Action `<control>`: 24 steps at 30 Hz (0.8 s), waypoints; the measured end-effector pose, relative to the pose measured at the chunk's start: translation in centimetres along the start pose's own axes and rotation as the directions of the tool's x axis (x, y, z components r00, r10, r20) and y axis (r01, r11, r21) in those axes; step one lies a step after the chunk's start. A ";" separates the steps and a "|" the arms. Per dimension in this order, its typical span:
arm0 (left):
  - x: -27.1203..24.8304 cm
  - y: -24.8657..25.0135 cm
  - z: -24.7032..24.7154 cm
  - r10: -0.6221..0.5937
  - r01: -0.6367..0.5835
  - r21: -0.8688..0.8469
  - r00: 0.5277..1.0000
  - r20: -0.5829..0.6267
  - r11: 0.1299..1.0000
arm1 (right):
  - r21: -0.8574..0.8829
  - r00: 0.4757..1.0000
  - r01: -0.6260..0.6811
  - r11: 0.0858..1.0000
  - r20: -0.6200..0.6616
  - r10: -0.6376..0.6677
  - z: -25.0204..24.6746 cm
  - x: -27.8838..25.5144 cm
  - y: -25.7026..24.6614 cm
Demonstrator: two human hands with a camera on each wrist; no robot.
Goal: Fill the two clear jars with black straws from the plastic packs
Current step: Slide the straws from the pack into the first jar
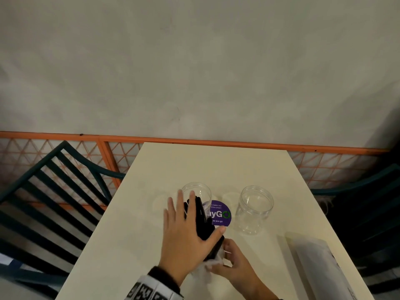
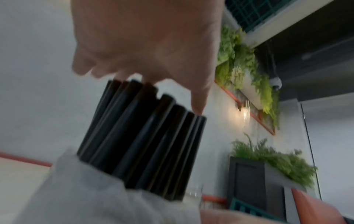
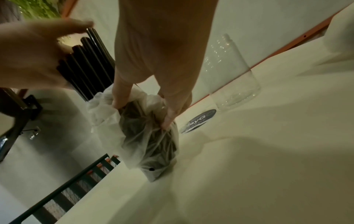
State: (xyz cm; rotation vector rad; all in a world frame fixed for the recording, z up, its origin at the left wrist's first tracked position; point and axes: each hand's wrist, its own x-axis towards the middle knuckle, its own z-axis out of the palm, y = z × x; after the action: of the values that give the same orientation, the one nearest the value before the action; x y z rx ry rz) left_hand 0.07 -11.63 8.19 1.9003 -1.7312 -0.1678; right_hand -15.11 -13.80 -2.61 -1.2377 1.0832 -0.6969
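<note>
Step in hand: getting the black straws (image 1: 202, 221) out of the plastic pack (image 3: 147, 136). Your right hand (image 1: 234, 262) pinches the crumpled pack low down, fingers curled into the film, with its bottom end standing on the table (image 1: 216, 165). Your left hand (image 1: 184, 232) is spread flat, fingers straight, laid against the bare upper part of the bundle, the thumb on the other side; it's not clearly gripping yet. The straws stand tilted, roughly half out of the pack, tops leaning toward the left jar (image 1: 200, 192). Both it and the right jar (image 1: 255, 210) stand upright, lidless, and look empty; a purple sticker (image 1: 220, 213) sits between them. A second pack (image 1: 320, 265) lies flat on the table at your right, near the edge.

Next, by my read: wrap the left fingers round the bundle, pull it free while the right hand keeps the film down, then drop the straws into the left jar. Watch for straws fanning out.
</note>
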 end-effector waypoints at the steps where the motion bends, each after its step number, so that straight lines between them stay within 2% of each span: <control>1: 0.2 0.1 0.7 -0.002 0.000 0.035 0.998 0.064 0.999 | -0.003 1.000 0.002 1.000 0.004 -0.002 0.0 0.1 0.2; 4: 0.3 1.0 2.1 0.061 -0.080 0.139 0.989 0.134 0.987 | -0.017 0.999 0.010 1.000 0.031 -0.010 -0.2 0.2 0.5; 7: 0.4 1.5 2.8 0.144 -0.155 0.145 0.986 0.087 0.977 | -0.062 0.999 0.042 0.997 0.016 -0.041 -0.4 0.5 0.8; 9: 0.4 1.6 2.8 0.179 -0.192 0.138 0.978 0.106 0.972 | -0.090 0.999 0.033 0.995 0.011 -0.032 -0.2 0.8 1.2; 12: 0.4 1.7 2.9 0.133 -0.169 0.185 0.972 0.191 0.968 | -0.119 1.000 -0.010 0.993 -0.011 0.009 0.0 1.2 1.6; 14: 0.6 1.5 3.2 0.144 -0.175 0.191 0.976 0.166 0.966 | -0.104 0.999 -0.036 0.994 0.010 0.038 -0.2 1.1 1.8; 18: 1.4 0.6 2.7 0.180 -0.201 0.195 0.977 0.117 0.960 | 0.032 0.993 -0.119 0.992 0.009 0.119 -0.7 1.2 2.4; 24: 1.7 0.1 2.2 0.164 -0.184 0.146 0.977 0.136 0.972 | -0.034 0.997 -0.071 0.997 -0.034 0.070 -0.5 1.8 1.2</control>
State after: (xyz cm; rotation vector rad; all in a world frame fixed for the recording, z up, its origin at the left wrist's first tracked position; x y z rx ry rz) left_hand -0.71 -13.92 6.88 1.8691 -2.0386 -0.0854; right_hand -15.06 -15.31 -4.26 -1.2157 1.1650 -0.6481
